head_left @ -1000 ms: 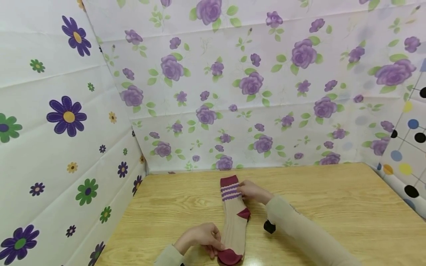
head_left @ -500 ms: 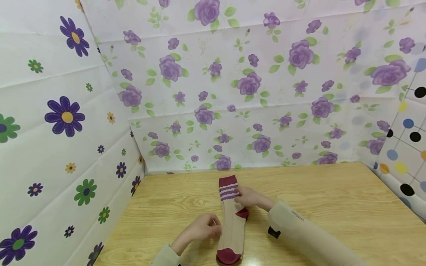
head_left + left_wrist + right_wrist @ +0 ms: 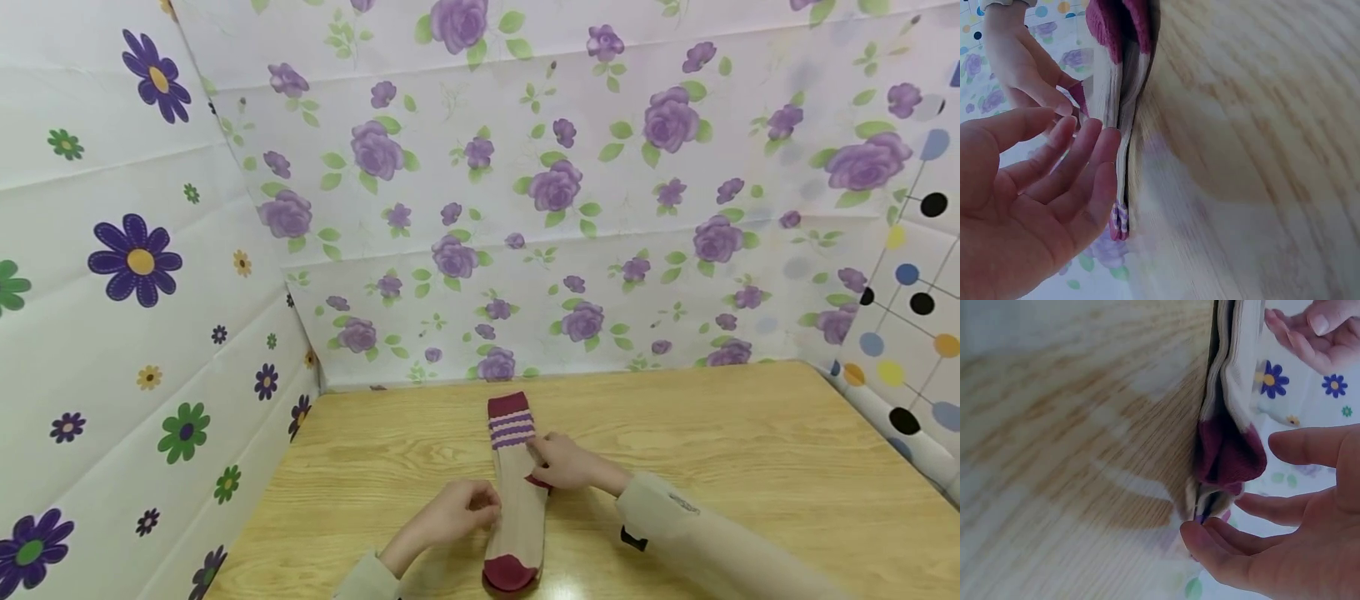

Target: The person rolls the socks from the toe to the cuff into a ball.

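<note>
A pair of beige socks (image 3: 517,508), one stacked on the other, lies lengthwise on the wooden table. Its toes and heels are maroon, and the maroon cuff end with purple stripes points away from me. Two layers show edge-on in the left wrist view, where the socks (image 3: 1107,87) stand beside my fingers. My left hand (image 3: 459,508) is at their left edge, fingers loosely bent, fingertips by the fabric. On the right side my right hand (image 3: 566,461) reaches over the heel, partly covering it. The right wrist view has that hand (image 3: 1291,519) with thumb and fingers spread around the heel edge.
The wooden table (image 3: 675,433) extends to both sides of the socks. Behind it hangs a purple-rose sheet (image 3: 450,167). A daisy-print sheet (image 3: 112,350) stands at the left, and a dotted one (image 3: 907,350) at the right.
My left hand has let go of the toe end and moved up along the left edge. My right hand has slid from the striped cuff down to the heel. The socks keep their place.
</note>
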